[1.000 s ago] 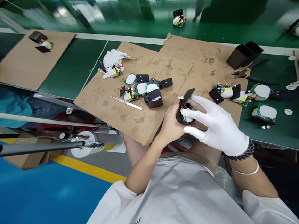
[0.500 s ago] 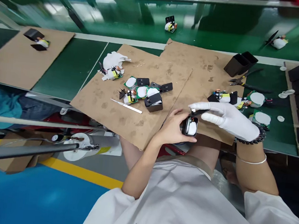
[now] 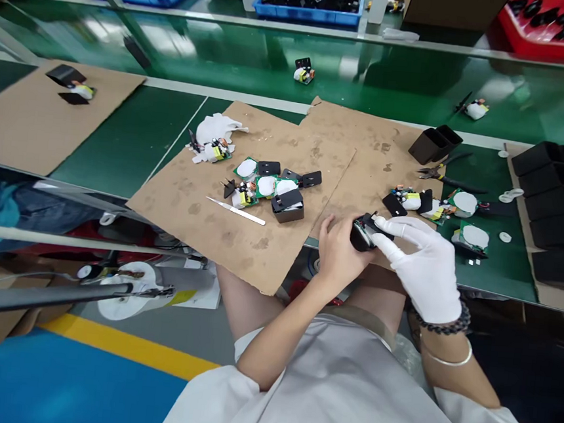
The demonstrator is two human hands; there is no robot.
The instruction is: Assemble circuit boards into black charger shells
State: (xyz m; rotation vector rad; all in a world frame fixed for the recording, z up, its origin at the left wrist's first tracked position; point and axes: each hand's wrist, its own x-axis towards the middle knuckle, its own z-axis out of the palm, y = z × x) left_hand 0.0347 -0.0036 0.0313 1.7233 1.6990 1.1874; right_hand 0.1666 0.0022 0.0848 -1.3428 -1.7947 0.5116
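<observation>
My bare left hand (image 3: 342, 251) is wrapped round a small black charger housing (image 3: 360, 235) at the table's front edge. My right hand (image 3: 425, 263), in a white glove, pinches a black end cover (image 3: 379, 225) between thumb and fingers, at the housing's open end. The cover is partly hidden by the fingers; I cannot tell whether it is seated. Left of my hands, another housing (image 3: 288, 207) stands on the cardboard among several circuit boards (image 3: 266, 186) with white pads. Metal tweezers (image 3: 235, 211) lie in front of them.
Cutting pliers (image 3: 438, 172) lie by two black housings (image 3: 434, 146). More boards (image 3: 464, 203) sit to the right, with stacked housings (image 3: 558, 216) beyond. A green conveyor belt (image 3: 382, 82) carries loose assemblies. Blue trays (image 3: 306, 15) and a red tray (image 3: 524, 42) are at the back.
My right hand has moved down and left onto the housing, bringing the cover against its open end. My left hand has turned the housing, so its white inside is largely hidden. The view has tilted up.
</observation>
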